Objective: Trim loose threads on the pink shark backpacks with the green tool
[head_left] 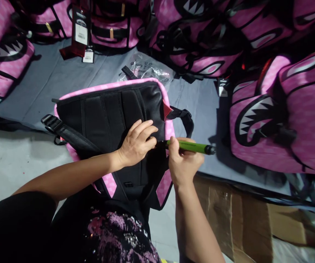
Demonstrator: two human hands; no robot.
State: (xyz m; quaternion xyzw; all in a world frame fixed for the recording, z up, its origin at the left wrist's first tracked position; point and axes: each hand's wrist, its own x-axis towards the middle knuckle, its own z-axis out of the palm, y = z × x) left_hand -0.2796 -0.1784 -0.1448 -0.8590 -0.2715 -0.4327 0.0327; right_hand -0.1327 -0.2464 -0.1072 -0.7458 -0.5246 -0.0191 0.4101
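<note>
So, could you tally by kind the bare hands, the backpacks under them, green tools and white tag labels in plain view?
Hands: 2, left hand and right hand
Backpack under them: 1
Green pen-like tool: 1
White tag labels in plain view: 3
Total: 7

I wear a black top (75, 233) whose left sleeve (23, 219) is plain and ends near the elbow. A patchy pink-purple print (113, 233) covers the front, scattered with small shiny dots and one silvery cluster (131, 239). My forearms (77, 177), left hand (137, 142) and right hand (186, 160) are bare.
</note>
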